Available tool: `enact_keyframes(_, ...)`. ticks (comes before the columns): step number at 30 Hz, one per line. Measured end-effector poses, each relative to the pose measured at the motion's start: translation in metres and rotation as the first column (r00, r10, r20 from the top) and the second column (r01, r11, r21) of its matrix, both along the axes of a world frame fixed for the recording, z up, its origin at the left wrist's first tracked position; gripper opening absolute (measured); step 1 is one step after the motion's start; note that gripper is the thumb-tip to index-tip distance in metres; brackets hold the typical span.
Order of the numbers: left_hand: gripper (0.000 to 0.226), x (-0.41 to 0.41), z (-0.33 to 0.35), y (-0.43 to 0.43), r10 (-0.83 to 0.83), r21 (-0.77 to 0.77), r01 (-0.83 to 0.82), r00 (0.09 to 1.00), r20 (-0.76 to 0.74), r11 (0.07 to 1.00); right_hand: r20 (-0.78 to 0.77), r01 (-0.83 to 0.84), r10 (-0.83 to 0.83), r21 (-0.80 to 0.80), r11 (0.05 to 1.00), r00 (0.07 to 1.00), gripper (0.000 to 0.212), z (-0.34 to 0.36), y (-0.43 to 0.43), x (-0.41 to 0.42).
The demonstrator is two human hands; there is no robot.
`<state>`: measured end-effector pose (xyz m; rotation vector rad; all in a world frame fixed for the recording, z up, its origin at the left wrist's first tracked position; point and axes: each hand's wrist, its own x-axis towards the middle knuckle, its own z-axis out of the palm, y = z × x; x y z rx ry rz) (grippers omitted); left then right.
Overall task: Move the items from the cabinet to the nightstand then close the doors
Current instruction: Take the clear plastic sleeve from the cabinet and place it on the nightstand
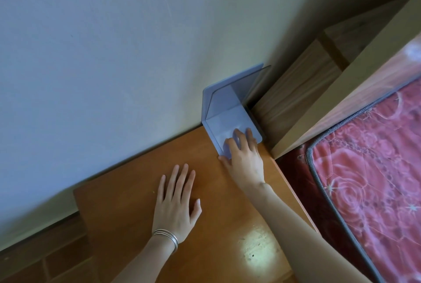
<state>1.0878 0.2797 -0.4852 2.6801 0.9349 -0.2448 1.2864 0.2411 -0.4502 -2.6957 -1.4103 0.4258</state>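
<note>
A grey-blue L-shaped stand stands at the far right corner of the orange-brown nightstand top, its upright plate leaning against the wall. My right hand rests on the stand's flat base, fingers spread over it and thumb at its near edge. My left hand lies flat on the nightstand top, palm down, fingers apart, holding nothing; thin silver bangles circle its wrist. The cabinet and its doors are out of view.
A pale wall runs behind the nightstand. A wooden headboard stands right of the stand. A bed with a red rose-patterned mattress fills the right side. Brown tiled floor shows at lower left.
</note>
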Motion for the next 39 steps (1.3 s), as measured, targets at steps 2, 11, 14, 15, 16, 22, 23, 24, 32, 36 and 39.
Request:
enact_keyframes(2, 0.063, 0.0, -0.001, 0.001, 0.001, 0.005, -0.001, 1.0, -0.001, 1.0, 0.008, 0.075, -0.076, 0.1, 0.992, 0.997, 0.04, -0.004, 0.002, -0.003)
enact_keyframes(11, 0.063, 0.001, 0.001, 0.001, 0.014, -0.006, -0.014, 1.0, -0.01, 1.0, -0.006, 0.079, -0.079, 0.183, 0.98, 0.997, 0.033, -0.012, -0.002, -0.012)
enact_keyframes(14, 0.063, 0.0, 0.001, 0.001, 0.012, -0.008, -0.012, 1.0, -0.009, 1.0, -0.021, 0.081, -0.078, 0.176, 0.981, 0.997, 0.033, -0.011, -0.001, -0.012)
enact_keyframes(15, 0.062, 0.0, 0.001, 0.001, 0.013, -0.007, -0.013, 1.0, -0.009, 1.0, -0.025, 0.084, -0.081, 0.167, 0.982, 0.996, 0.032, -0.011, 0.0, -0.012)
enact_keyframes(16, 0.063, 0.0, 0.001, 0.001, 0.013, -0.006, -0.013, 1.0, -0.008, 1.0, -0.026, 0.087, -0.084, 0.159, 0.983, 0.996, 0.031, -0.01, 0.001, -0.012)
enact_keyframes(22, 0.061, 0.0, 0.001, -0.001, 0.001, 0.023, -0.001, 1.0, 0.0, 1.0, -0.058, 0.11, -0.102, 0.157, 0.981, 0.993, 0.02, -0.007, 0.006, -0.01)
enact_keyframes(23, 0.062, 0.0, 0.0, -0.001, -0.001, 0.028, 0.001, 1.0, 0.0, 1.0, -0.063, 0.108, -0.099, 0.159, 0.981, 0.993, 0.021, -0.008, 0.006, -0.011)
enact_keyframes(24, 0.063, 0.0, 0.0, -0.001, -0.002, 0.034, 0.002, 1.0, 0.005, 0.999, -0.067, 0.107, -0.097, 0.161, 0.981, 0.993, 0.022, -0.01, 0.006, -0.011)
enact_keyframes(32, 0.062, 0.0, 0.003, -0.001, 0.01, 0.027, -0.01, 1.0, 0.007, 1.0, -0.068, 0.03, -0.025, 0.065, 0.997, 0.997, 0.039, -0.007, -0.006, -0.001)
enact_keyframes(36, 0.062, 0.0, 0.007, 0.003, -0.014, 0.004, 0.014, 1.0, 0.022, 1.0, -0.036, -0.048, 0.051, 0.065, 0.997, 0.998, 0.047, 0.012, -0.008, 0.001)
enact_keyframes(39, 0.065, 0.001, 0.024, 0.014, -0.094, -0.043, 0.091, 0.993, -0.074, 0.995, 0.041, -0.114, 0.11, 0.115, 0.987, 0.993, 0.054, 0.042, -0.018, -0.015)
